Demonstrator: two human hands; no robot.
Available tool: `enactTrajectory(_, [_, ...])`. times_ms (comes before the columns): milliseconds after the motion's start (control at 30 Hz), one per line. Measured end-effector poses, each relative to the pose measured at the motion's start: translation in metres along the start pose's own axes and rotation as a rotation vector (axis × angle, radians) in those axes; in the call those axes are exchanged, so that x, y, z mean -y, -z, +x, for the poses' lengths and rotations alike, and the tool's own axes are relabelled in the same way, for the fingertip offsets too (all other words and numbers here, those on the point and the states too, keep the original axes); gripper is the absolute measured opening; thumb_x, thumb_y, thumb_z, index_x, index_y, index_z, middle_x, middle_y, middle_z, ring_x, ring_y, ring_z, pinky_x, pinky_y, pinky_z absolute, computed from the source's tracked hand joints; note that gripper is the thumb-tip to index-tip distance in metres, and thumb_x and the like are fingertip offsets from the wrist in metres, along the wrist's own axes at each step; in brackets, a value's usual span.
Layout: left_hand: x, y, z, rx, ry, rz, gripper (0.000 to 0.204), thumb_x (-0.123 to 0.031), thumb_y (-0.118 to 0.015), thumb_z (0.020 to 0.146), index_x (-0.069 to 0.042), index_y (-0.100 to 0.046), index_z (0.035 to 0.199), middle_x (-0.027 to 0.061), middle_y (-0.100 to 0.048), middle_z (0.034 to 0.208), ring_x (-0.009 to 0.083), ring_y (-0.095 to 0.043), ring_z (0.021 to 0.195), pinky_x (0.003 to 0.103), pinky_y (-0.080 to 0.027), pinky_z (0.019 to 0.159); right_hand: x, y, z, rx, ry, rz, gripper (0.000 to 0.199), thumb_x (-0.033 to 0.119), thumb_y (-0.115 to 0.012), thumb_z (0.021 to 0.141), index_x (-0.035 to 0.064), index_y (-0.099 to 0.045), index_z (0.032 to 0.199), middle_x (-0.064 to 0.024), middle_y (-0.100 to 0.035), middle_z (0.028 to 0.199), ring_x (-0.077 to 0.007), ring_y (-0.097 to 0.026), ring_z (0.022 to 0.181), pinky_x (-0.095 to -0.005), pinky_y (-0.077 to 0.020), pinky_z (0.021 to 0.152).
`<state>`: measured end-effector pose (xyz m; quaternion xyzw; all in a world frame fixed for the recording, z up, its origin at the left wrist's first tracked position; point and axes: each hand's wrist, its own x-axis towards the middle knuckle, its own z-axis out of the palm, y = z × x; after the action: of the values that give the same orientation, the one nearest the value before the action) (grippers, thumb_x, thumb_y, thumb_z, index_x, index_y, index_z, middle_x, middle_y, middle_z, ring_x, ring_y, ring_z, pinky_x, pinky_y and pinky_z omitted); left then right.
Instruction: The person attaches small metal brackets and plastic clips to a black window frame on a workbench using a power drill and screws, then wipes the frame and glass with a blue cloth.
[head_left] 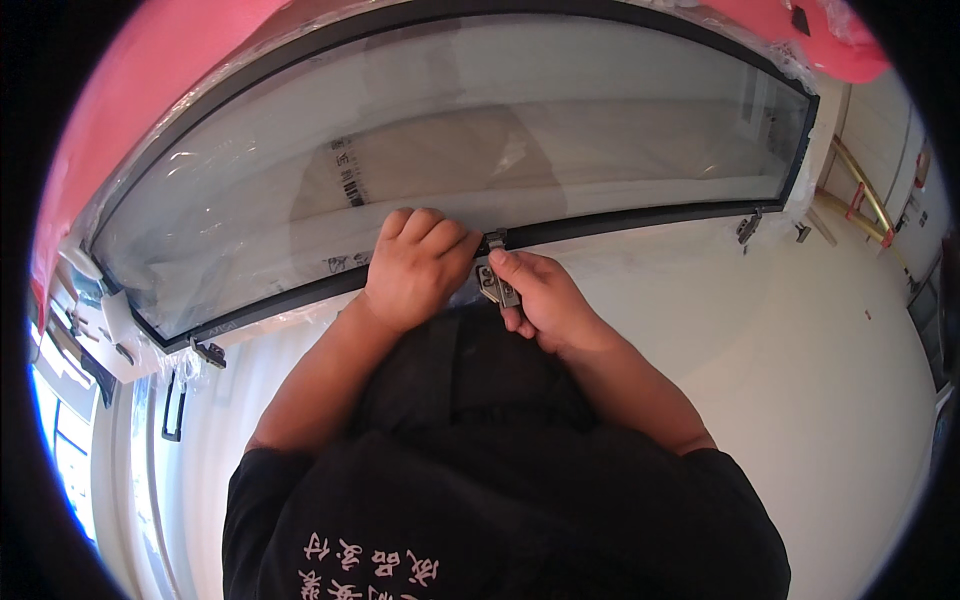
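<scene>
Writing: dark printed characters with barcode [352, 190] show at glass panel [640, 140]; more characters beside left hand [415, 265], partly covered. Pale lettering on black shirt [600, 520], cut off below. Left grip: fingers curled at black frame [640, 217], fingertips hidden, can't say whether clamped. Right hand [545, 300]: grip closed on metal hinge [497, 285], midway along near frame edge. Three hinges counted there, including left-end hinge [209, 352], right-end hinge [749, 228]; one panel.
</scene>
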<state>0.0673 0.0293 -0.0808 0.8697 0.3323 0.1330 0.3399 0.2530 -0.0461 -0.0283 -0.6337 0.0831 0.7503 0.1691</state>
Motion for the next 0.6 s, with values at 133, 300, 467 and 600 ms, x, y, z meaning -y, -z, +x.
enactTrajectory(133, [0.004, 0.001, -0.003, 0.063, -0.032, -0.015, 0.039, -0.020, -0.080, 0.068, -0.013, -0.075, 0.106, -0.0014, -0.064, 0.099, 0.0218, -0.060, 0.098, 0.039, -0.046, 0.088, 0.005, -0.007, -0.003, -0.050, -0.046, 0.117, 0.038, 0.044, -0.062, 0.105, 0.0072, -0.062, 0.094, -0.0014, -0.056, 0.069, -0.0095, -0.047, 0.045, -0.0255, -0.0298, 0.037])
enactTrajectory(300, [0.001, 0.004, 0.004, -0.034, -0.101, -0.002, 0.016, -0.017, -0.070, 0.074, -0.014, -0.072, 0.090, -0.0028, -0.058, 0.086, 0.0185, -0.057, 0.089, 0.035, -0.044, 0.080, -0.011, -0.004, -0.002, -0.025, 0.058, 0.037, 0.045, 0.050, -0.061, 0.103, 0.0073, -0.062, 0.090, 0.0007, -0.054, 0.063, -0.0094, -0.052, 0.049, -0.0259, -0.0346, 0.039])
enactTrajectory(467, [0.000, 0.002, 0.001, -0.050, -0.130, 0.023, 0.017, -0.017, -0.070, 0.074, -0.013, -0.072, 0.090, -0.0022, -0.058, 0.085, 0.0192, -0.058, 0.089, 0.035, -0.045, 0.079, -0.005, 0.015, -0.010, -0.210, 0.319, -0.503, 0.042, 0.048, -0.063, 0.102, 0.0073, -0.063, 0.091, -0.0064, -0.061, 0.065, -0.0180, -0.060, 0.054, -0.0309, -0.0450, 0.048])
enactTrajectory(600, [0.001, 0.000, -0.004, -0.041, -0.131, 0.032, 0.018, -0.017, -0.071, 0.073, -0.013, -0.073, 0.091, -0.0017, -0.058, 0.085, 0.0195, -0.058, 0.089, 0.035, -0.046, 0.080, 0.020, 0.038, -0.012, -0.443, 0.896, -1.240, 0.026, 0.031, -0.076, 0.088, 0.0107, -0.066, 0.101, -0.0109, -0.067, 0.086, -0.0341, -0.066, 0.079, -0.0422, -0.0533, 0.069])
